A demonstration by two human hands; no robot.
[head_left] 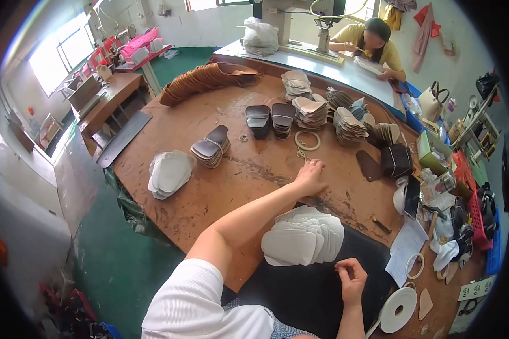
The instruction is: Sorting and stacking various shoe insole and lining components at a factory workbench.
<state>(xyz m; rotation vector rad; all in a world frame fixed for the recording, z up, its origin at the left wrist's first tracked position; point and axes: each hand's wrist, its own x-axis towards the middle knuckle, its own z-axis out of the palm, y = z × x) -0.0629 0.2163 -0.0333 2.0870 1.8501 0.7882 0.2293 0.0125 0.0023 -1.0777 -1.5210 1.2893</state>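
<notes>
Head view: pale stack is lying longways, left-to-right. Left hand is reaching past it, grip unclear; right hand is curling beside it, half-open.

Pale walls enclose a room with a green floor. Bright light fills a left window; a back window sits at the top edge. A broad, scuffed brown table stands before a white-topped table, and a smaller wooden table stands off to the left.
</notes>
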